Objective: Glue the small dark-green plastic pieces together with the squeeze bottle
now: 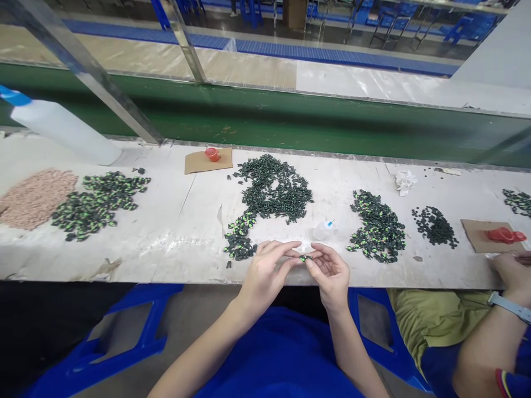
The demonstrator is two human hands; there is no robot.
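A small dark piece with bright green marks is pinched between my two hands, just above the table's front edge. My left hand closes thumb and fingertips on its left end. From the other side, my right hand grips it between thumb and index finger. Left of my hands lies a small pile of green-marked dark pieces, joined to a larger heap of dark green pieces behind. A small clear bottle with a blue tip is just beyond my right hand.
Another green-marked pile and a black pile lie to the right, near a co-worker's hand. A red cup sits on cardboard. Pinkish pieces and a large white bottle are leftward. A green barrier borders the back.
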